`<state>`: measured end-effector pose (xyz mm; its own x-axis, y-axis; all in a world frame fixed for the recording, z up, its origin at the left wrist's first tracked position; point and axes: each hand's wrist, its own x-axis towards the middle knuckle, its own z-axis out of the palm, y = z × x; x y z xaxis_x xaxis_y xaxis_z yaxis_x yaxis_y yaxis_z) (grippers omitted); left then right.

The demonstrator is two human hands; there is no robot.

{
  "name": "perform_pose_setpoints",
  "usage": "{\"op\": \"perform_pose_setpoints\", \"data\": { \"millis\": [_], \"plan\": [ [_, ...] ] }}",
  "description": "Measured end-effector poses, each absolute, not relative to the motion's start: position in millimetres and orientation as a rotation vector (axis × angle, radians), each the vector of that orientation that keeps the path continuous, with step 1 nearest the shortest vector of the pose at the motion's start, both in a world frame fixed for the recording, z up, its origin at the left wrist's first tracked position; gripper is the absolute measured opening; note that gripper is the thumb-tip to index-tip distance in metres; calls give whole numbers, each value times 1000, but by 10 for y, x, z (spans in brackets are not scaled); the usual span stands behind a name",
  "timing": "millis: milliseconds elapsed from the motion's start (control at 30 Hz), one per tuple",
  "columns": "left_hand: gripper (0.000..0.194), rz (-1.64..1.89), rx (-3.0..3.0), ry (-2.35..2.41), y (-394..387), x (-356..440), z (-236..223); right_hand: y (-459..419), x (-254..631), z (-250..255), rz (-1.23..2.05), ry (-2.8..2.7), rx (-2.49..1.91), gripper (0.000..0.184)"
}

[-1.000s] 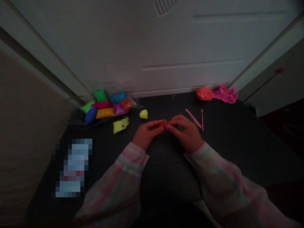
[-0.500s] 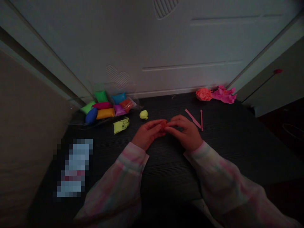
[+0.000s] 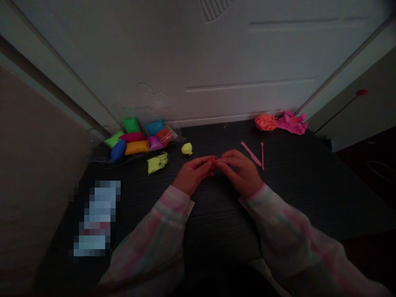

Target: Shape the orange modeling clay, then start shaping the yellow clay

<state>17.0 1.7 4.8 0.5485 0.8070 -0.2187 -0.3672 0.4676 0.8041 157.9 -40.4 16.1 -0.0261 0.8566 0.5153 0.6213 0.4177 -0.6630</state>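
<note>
My left hand (image 3: 193,175) and my right hand (image 3: 243,171) meet fingertip to fingertip over the dark table (image 3: 216,214). Both pinch a small orange piece of clay (image 3: 213,161) between them; most of it is hidden by the fingers. A yellow lump of clay (image 3: 187,149) lies just beyond my left hand. Two thin pink modelling sticks (image 3: 256,156) lie right beside my right hand.
A clear bag with several coloured clay packs (image 3: 139,138) sits at the back left, a yellow wrapper (image 3: 157,163) in front of it. An orange clay flower (image 3: 266,122) and a crumpled pink wrapper (image 3: 292,123) lie at the back right by the white door (image 3: 216,62).
My fingers have shifted slightly on the orange clay, working it between both hands. Nothing else has moved.
</note>
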Motion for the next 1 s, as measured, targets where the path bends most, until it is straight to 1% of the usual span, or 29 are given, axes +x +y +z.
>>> {"op": "perform_pose_setpoints", "data": {
  "millis": [133, 267, 333, 433, 533, 667, 767, 833, 1000],
  "plan": [
    [23, 780, 739, 618, 14, 172, 53, -404, 1568, 151, 279, -1718, -1285, 15],
    [22, 761, 728, 625, 8, 171, 67, -398, 1570, 156, 323, -1708, -1296, 6],
    [23, 755, 729, 629, 10, 164, 75, -397, 1577, 164, 354, -1703, -1289, 5],
    [27, 782, 721, 627, 19, 149, 82, -395, 1586, 164, 375, -1700, -1266, 9],
    [19, 793, 721, 625, 29, 142, 78, -391, 1592, 145, 334, -1724, -1248, 15],
    [17, 755, 742, 623, 30, 152, 61, -390, 1598, 119, 224, -1773, -1232, 8],
    [19, 745, 739, 640, 24, 161, 53, -393, 1600, 116, 196, -1795, -1230, 7],
    [19, 741, 732, 648, 21, 164, 51, -394, 1599, 118, 189, -1797, -1233, 8],
    [20, 742, 715, 637, 21, 171, 44, -394, 1592, 121, 143, -1824, -1226, 17]
  ]
}}
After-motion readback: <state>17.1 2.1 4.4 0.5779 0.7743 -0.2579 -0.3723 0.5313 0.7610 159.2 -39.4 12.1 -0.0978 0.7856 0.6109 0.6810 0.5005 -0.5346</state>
